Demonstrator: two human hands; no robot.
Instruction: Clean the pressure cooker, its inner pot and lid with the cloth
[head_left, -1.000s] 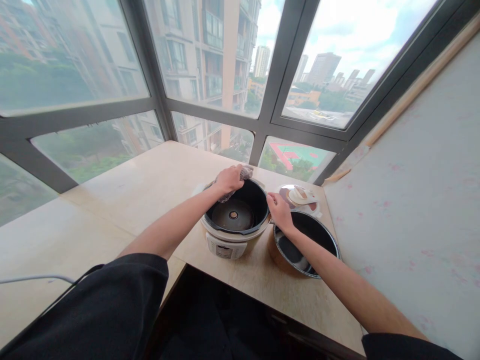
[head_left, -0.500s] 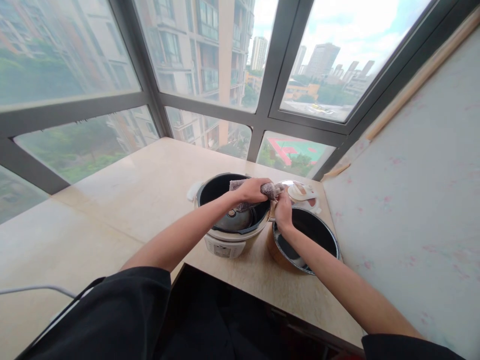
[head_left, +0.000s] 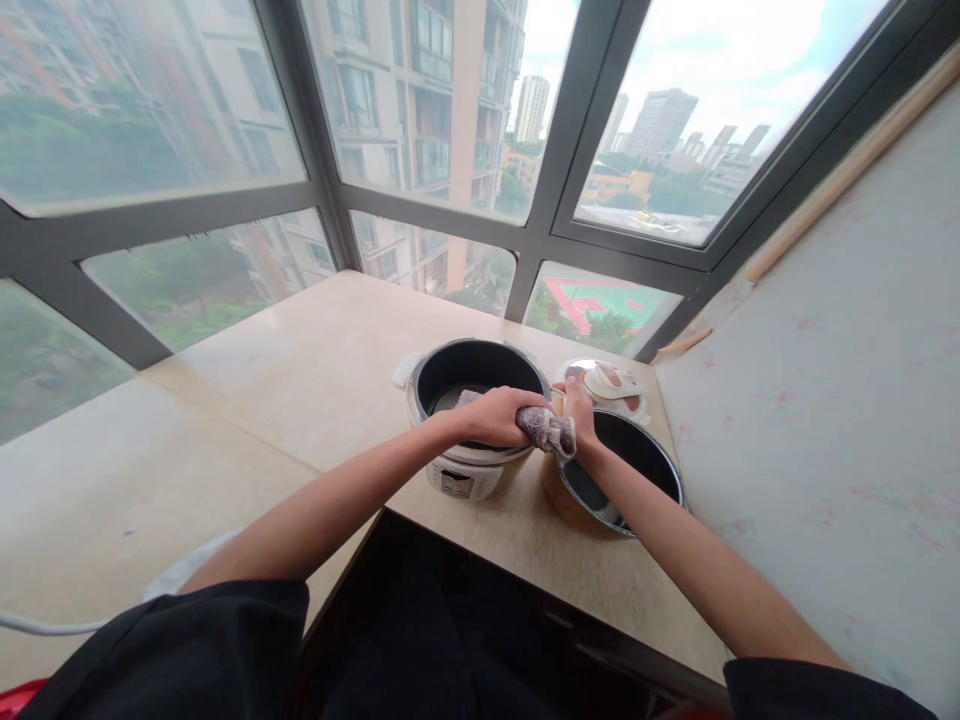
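My left hand [head_left: 504, 415] is closed round a bunched grey-brown cloth [head_left: 544, 428] at the front right rim of a white electric cooker [head_left: 461, 478]. One end of the cloth hangs past my fingers, and a part shows inside the cooker's dark well. Against the cooker's right side, my right hand [head_left: 579, 410] is closed at what looks like its side handle; the fingertips are partly hidden. Below that wrist stands a dark-lined inner pot [head_left: 645, 455], uncovered and partly covered from view by my right forearm.
The cooker's lid [head_left: 604, 383] lies behind the pot, close to the papered wall [head_left: 810, 430]. Windows [head_left: 442, 240] edge the pale counter [head_left: 262, 390] at the back. A white cable [head_left: 52, 627] runs in at lower left, and the counter's front edge is near the cooker.
My left hand and the cloth have come nearer to me, out over the front right rim. My right hand has parted from the cloth to the cooker's side. The view has shifted slightly.
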